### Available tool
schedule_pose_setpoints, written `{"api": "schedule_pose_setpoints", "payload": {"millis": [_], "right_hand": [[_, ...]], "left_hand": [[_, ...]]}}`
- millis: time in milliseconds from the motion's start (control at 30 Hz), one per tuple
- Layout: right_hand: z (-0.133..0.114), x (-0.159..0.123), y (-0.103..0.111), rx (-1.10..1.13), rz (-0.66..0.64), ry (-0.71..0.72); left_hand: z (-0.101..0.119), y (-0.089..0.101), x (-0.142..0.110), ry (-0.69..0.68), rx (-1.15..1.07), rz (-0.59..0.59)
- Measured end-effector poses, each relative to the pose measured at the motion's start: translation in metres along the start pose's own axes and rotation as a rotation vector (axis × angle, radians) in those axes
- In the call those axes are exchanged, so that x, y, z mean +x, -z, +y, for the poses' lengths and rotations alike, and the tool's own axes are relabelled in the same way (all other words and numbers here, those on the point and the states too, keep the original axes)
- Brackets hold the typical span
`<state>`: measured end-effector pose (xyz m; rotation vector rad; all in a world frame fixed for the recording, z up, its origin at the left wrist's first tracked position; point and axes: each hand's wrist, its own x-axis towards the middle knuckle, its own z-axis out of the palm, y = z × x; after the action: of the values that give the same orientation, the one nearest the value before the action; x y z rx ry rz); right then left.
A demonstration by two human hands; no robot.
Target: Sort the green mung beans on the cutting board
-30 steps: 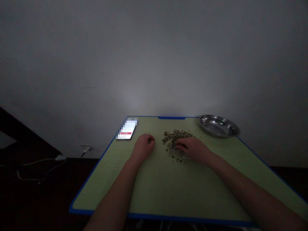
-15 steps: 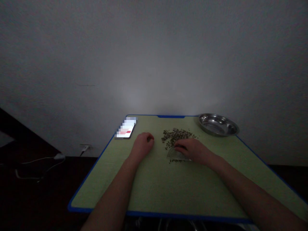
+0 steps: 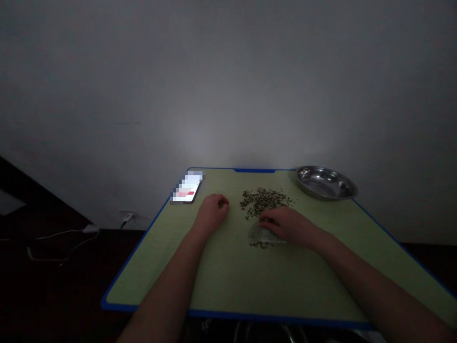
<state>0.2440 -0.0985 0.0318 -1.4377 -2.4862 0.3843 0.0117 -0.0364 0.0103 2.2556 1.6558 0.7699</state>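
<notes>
A clear protractor [image 3: 262,235] lies on the green table top, its straight edge towards me. My right hand [image 3: 282,223] pinches it near its curved side, fingertips on the plastic. Just beyond it is a spread of small dark seeds or grains [image 3: 262,199], partly behind the right hand. A small line of the same grains [image 3: 261,245] lies along the protractor's near edge. My left hand [image 3: 213,209] rests on the table left of the pile, fingers curled in with the thumb close to them. Nothing shows in it.
A shiny metal bowl [image 3: 324,183] stands at the back right corner. At the back left lies a phone [image 3: 188,188] with a lit screen. The table [image 3: 228,276] has a blue rim and meets a grey wall [image 3: 228,95]. A plug and white cables [image 3: 91,229] are at lower left.
My right hand has drawn the protractor slightly towards me, and the small line of grains at its near edge has moved with it. The left hand stays in place. The view has tilted a little.
</notes>
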Motion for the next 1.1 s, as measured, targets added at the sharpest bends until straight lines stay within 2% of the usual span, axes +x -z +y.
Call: {"api": "schedule_pose_setpoints", "payload": {"millis": [200,433,667,833,1100], "right_hand": [[0.001,0.0,-0.002,-0.008,0.021,-0.01],[-0.008,0.0,-0.006,0.026,-0.014,0.044],[0.006,-0.005,0.002,0.004,0.006,-0.019],[0.019,-0.013,0.009,0.041,-0.046,-0.055],[0.018,-0.019,0.018,0.063,-0.099,-0.031]], "left_hand": [[0.001,0.001,0.001,0.002,-0.001,0.0],[0.001,0.0,0.001,0.003,0.006,-0.004],[0.003,0.002,0.002,0.024,-0.004,-0.02],[0.002,0.002,0.001,0.03,-0.012,-0.023],[0.002,0.002,0.001,0.033,-0.013,-0.017]]}}
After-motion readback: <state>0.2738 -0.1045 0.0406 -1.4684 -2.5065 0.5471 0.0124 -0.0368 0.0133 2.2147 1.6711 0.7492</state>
